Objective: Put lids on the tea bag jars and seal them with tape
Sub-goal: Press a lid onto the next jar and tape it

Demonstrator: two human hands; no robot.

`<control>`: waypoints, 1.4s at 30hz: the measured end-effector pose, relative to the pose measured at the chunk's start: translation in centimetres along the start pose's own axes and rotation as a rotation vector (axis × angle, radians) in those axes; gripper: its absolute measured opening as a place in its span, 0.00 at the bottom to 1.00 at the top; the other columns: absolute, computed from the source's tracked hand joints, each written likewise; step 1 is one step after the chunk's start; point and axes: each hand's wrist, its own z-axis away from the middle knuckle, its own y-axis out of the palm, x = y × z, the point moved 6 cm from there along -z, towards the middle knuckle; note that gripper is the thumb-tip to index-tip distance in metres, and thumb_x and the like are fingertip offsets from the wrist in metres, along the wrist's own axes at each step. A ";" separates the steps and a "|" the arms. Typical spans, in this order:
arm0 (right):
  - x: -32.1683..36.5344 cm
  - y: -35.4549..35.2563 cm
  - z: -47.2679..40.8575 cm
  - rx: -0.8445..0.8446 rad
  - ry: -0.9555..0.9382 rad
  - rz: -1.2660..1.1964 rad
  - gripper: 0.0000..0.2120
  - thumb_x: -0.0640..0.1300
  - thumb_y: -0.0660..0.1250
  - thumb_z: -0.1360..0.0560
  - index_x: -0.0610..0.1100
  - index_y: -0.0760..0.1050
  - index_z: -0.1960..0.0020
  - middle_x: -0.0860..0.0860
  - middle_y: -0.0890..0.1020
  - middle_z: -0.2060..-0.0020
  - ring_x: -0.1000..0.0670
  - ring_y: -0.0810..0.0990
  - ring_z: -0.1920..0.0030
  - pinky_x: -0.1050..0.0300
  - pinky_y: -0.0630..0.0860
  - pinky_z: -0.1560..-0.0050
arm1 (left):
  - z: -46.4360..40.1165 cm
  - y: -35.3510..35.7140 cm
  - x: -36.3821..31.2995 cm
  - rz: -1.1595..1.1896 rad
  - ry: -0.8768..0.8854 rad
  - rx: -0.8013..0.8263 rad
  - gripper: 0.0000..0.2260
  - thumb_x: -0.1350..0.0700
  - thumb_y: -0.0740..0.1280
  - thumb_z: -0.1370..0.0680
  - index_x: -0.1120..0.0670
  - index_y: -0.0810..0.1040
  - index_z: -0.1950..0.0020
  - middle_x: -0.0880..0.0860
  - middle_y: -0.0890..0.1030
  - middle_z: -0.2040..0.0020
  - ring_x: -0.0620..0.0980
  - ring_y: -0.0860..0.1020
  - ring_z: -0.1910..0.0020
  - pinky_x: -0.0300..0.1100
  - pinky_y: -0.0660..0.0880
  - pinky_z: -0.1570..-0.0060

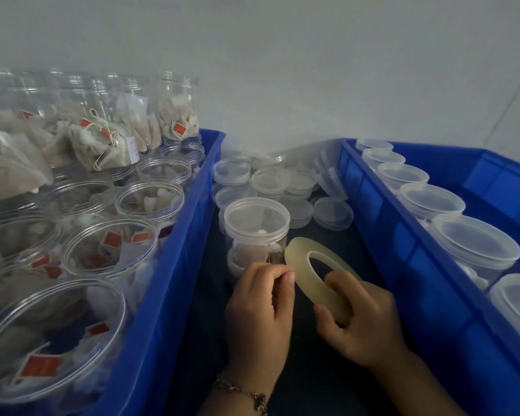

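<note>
A clear jar of tea bags with a lid on it stands upright on the dark surface between two blue crates. Just in front of it, my right hand grips a thin roll of clear yellowish tape, fingers curled round its lower edge. My left hand pinches thumb and forefinger together at the roll's left rim, where the tape's free end would be; the tape end itself is too thin to make out.
The left blue crate holds several open jars of tea bags, stacked higher at the back. The right blue crate holds a row of lidded jars. Loose clear lids lie piled behind the jar.
</note>
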 end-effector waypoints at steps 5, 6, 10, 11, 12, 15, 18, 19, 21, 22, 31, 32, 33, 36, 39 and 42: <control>-0.3 0.3 -0.2 0.022 0.063 0.039 0.14 0.55 0.62 0.30 0.44 0.78 0.58 0.54 0.76 0.72 0.59 0.72 0.75 0.67 0.71 0.75 | -0.1 0.2 0.2 0.050 -0.052 0.044 0.13 0.50 0.59 0.22 0.55 0.81 0.52 0.41 0.76 0.56 0.38 0.76 0.58 0.26 0.73 0.61; -0.5 0.4 -0.1 0.035 0.080 0.033 0.14 0.55 0.62 0.30 0.45 0.77 0.58 0.55 0.76 0.73 0.60 0.72 0.75 0.69 0.69 0.75 | -0.1 0.3 0.2 0.050 -0.056 0.060 0.13 0.48 0.60 0.23 0.54 0.81 0.52 0.41 0.76 0.56 0.38 0.76 0.61 0.26 0.73 0.63; -1.5 1.2 0.0 0.124 0.186 0.015 0.16 0.62 0.59 0.31 0.51 0.74 0.54 0.55 0.75 0.71 0.59 0.74 0.73 0.68 0.71 0.72 | -0.1 0.4 0.6 -0.026 -0.079 0.075 0.08 0.51 0.72 0.30 0.54 0.81 0.55 0.42 0.77 0.57 0.36 0.75 0.64 0.26 0.73 0.67; -1.8 1.5 0.0 0.165 0.227 0.027 0.18 0.65 0.57 0.31 0.53 0.73 0.53 0.55 0.76 0.69 0.59 0.75 0.70 0.65 0.73 0.69 | -0.1 0.3 0.8 -0.056 -0.088 0.069 0.06 0.55 0.74 0.31 0.54 0.81 0.57 0.43 0.78 0.58 0.36 0.75 0.64 0.25 0.72 0.67; -2.0 1.8 0.0 0.196 0.257 0.044 0.21 0.68 0.55 0.32 0.55 0.72 0.51 0.55 0.76 0.67 0.59 0.75 0.68 0.63 0.74 0.67 | -0.1 0.2 1.0 -0.078 -0.101 0.061 0.05 0.58 0.74 0.31 0.54 0.81 0.58 0.44 0.78 0.59 0.36 0.75 0.63 0.24 0.70 0.67; -2.2 1.8 -0.2 0.209 0.282 0.102 0.30 0.76 0.46 0.34 0.57 0.71 0.49 0.56 0.76 0.65 0.60 0.75 0.66 0.60 0.75 0.63 | -0.2 -0.3 0.6 -0.108 -0.062 0.008 0.02 0.56 0.70 0.28 0.54 0.81 0.58 0.44 0.78 0.59 0.36 0.75 0.62 0.23 0.69 0.67; -2.5 1.5 -0.6 0.212 0.321 0.173 0.38 0.79 0.37 0.39 0.56 0.73 0.53 0.56 0.75 0.68 0.61 0.74 0.67 0.62 0.72 0.64 | -0.3 -1.2 -0.1 -0.123 0.002 -0.087 0.09 0.52 0.64 0.24 0.55 0.80 0.58 0.44 0.77 0.58 0.36 0.74 0.62 0.27 0.72 0.69; -2.6 1.4 -0.7 0.211 0.342 0.185 0.39 0.80 0.37 0.40 0.56 0.73 0.55 0.56 0.76 0.68 0.61 0.74 0.67 0.63 0.72 0.64 | -0.3 -1.6 -0.3 -0.136 0.020 -0.121 0.11 0.51 0.62 0.24 0.55 0.80 0.58 0.44 0.77 0.58 0.36 0.74 0.61 0.29 0.72 0.68; -2.8 1.3 -0.7 0.206 0.380 0.173 0.39 0.81 0.39 0.42 0.55 0.73 0.57 0.55 0.77 0.69 0.60 0.75 0.68 0.61 0.75 0.63 | -0.2 -2.2 -0.4 -0.167 0.029 -0.174 0.12 0.51 0.61 0.24 0.56 0.80 0.59 0.46 0.77 0.59 0.36 0.72 0.61 0.29 0.70 0.69; -2.9 1.3 -0.7 0.210 0.387 0.171 0.38 0.81 0.40 0.42 0.55 0.73 0.57 0.55 0.77 0.69 0.59 0.75 0.68 0.60 0.76 0.63 | -0.1 -2.3 -0.4 -0.173 0.022 -0.194 0.12 0.51 0.61 0.24 0.56 0.80 0.58 0.47 0.77 0.59 0.37 0.72 0.62 0.30 0.70 0.69; -2.9 2.6 0.3 0.516 0.368 0.065 0.26 0.76 0.54 0.40 0.62 0.68 0.50 0.66 0.72 0.56 0.66 0.69 0.53 0.69 0.63 0.56 | -0.3 -3.8 3.4 0.078 -0.482 -0.434 0.01 0.51 0.61 0.23 0.47 0.71 0.54 0.48 0.76 0.57 0.40 0.75 0.62 0.27 0.69 0.65; -2.7 2.8 0.5 0.566 0.346 0.050 0.24 0.75 0.55 0.39 0.62 0.69 0.50 0.66 0.72 0.55 0.67 0.68 0.52 0.69 0.63 0.54 | -0.2 -3.5 4.0 0.120 -0.576 -0.439 0.02 0.52 0.60 0.23 0.47 0.71 0.54 0.51 0.77 0.57 0.40 0.76 0.63 0.26 0.69 0.66; -2.6 2.8 0.6 0.592 0.327 0.037 0.23 0.74 0.55 0.37 0.61 0.70 0.51 0.65 0.72 0.55 0.67 0.68 0.52 0.69 0.63 0.54 | -0.2 -3.2 4.4 0.139 -0.616 -0.434 0.02 0.52 0.60 0.22 0.48 0.71 0.53 0.53 0.78 0.57 0.39 0.76 0.63 0.25 0.69 0.66; -2.3 1.6 -0.1 0.502 0.353 0.059 0.21 0.73 0.52 0.36 0.59 0.70 0.57 0.61 0.74 0.59 0.63 0.71 0.57 0.67 0.65 0.57 | -0.7 -3.3 4.0 0.157 -0.536 -0.429 0.06 0.54 0.61 0.21 0.44 0.70 0.56 0.49 0.77 0.59 0.34 0.76 0.61 0.22 0.68 0.62; -2.0 0.3 -1.2 0.392 0.358 0.243 0.25 0.75 0.41 0.40 0.59 0.65 0.59 0.61 0.70 0.62 0.62 0.68 0.60 0.66 0.62 0.59 | -1.3 -3.7 3.0 0.143 -0.387 -0.422 0.03 0.50 0.61 0.22 0.43 0.69 0.56 0.44 0.75 0.57 0.33 0.75 0.57 0.22 0.68 0.59; -1.3 -0.4 -2.1 0.275 0.270 0.363 0.24 0.72 0.40 0.32 0.56 0.65 0.57 0.59 0.70 0.63 0.59 0.69 0.60 0.61 0.61 0.53 | -1.5 -3.4 2.9 0.157 -0.310 -0.429 0.04 0.58 0.63 0.21 0.49 0.70 0.51 0.46 0.74 0.51 0.38 0.74 0.51 0.25 0.69 0.53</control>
